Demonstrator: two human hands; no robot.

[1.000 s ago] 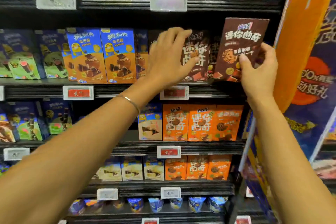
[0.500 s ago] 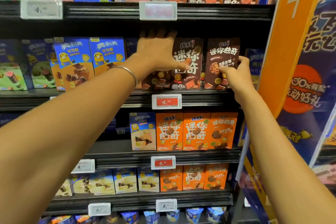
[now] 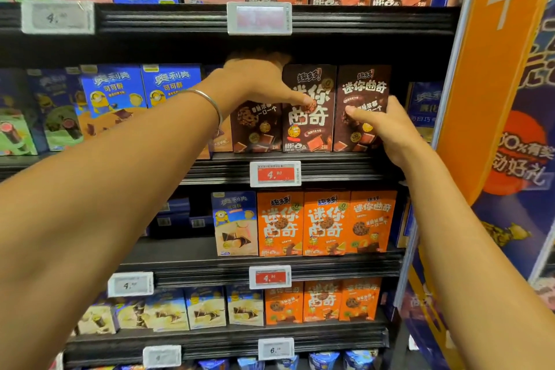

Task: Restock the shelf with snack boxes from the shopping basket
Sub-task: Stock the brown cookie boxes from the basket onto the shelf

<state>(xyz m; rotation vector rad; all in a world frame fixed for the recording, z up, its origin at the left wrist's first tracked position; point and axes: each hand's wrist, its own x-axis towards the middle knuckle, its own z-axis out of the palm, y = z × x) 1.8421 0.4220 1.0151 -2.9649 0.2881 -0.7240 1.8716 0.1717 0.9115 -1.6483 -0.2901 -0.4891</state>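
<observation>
Brown cardboard fills the right end of a dark shelf [image 3: 345,167], where three chocolate cookie boxes stand upright side by side. The right hand [image 3: 390,132] grips the rightmost cookie box [image 3: 365,90], thumb clamped on its front and fingers wrapped round its right edge. That box stands on the shelf, touching the middle cookie box [image 3: 309,129]. The left hand [image 3: 255,84] presses its thumb on the middle box's front. Its fingers reach over the tops into the far shadow, too blurred to tell if they are curled or straight. A silver bangle [image 3: 210,102] circles the left wrist. A red price tag [image 3: 274,173] sits just below, above orange cookie boxes [image 3: 326,222].
</observation>
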